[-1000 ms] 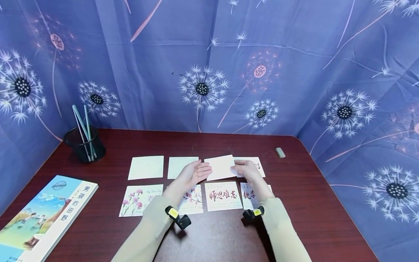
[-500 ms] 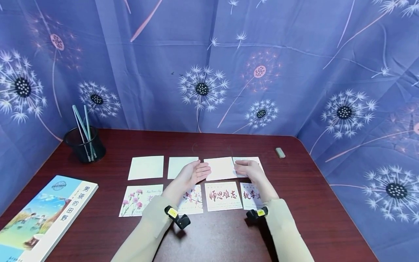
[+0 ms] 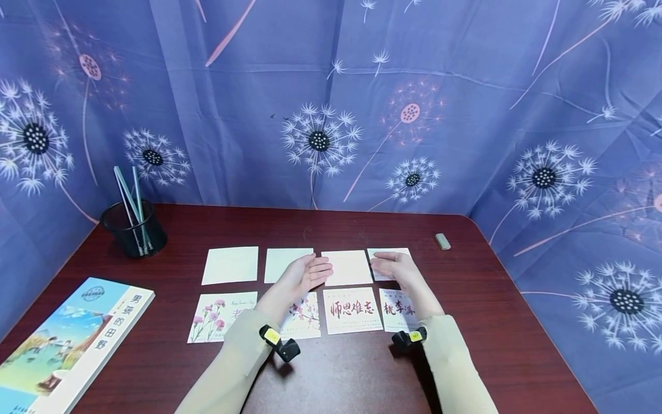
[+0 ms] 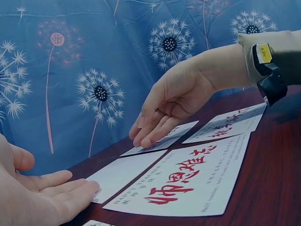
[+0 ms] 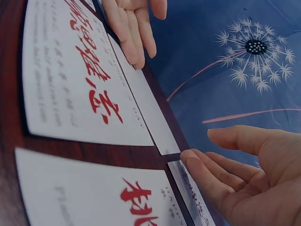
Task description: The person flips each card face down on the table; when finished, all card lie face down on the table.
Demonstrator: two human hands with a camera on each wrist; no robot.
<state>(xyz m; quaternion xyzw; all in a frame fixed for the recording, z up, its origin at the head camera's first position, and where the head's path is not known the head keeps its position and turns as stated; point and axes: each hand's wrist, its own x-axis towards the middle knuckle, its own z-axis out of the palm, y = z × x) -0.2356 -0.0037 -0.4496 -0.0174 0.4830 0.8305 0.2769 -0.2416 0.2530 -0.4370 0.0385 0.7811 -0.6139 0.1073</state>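
Note:
My left hand [image 3: 302, 276] lies with straight fingers at the left edge of a blank white card [image 3: 349, 268], which lies flat in the back row. Over the card at the back right [image 4: 181, 132], my right hand [image 3: 400, 271] hovers with loosely bent fingers and nothing between them. It partly covers that card's red writing. In front lie a card with large red characters [image 3: 353, 310] and, on its right, another red-lettered card [image 3: 395, 307]. My left wrist and hand hide part of a pink blossom card [image 3: 305, 322].
Two more blank cards lie back left, the outer card [image 3: 230, 265] fully visible. A pink flower card [image 3: 214, 319] is in front of it. A book [image 3: 77, 345] and black pencil cup [image 3: 131, 233] stand left; an eraser [image 3: 442, 241] lies far right. A dandelion-print curtain [image 3: 248, 115] borders the table.
The blank card, earlier held slightly tilted by my right hand, now lies flat. My right hand has released it and moved a little to the right. My left hand has stayed still.

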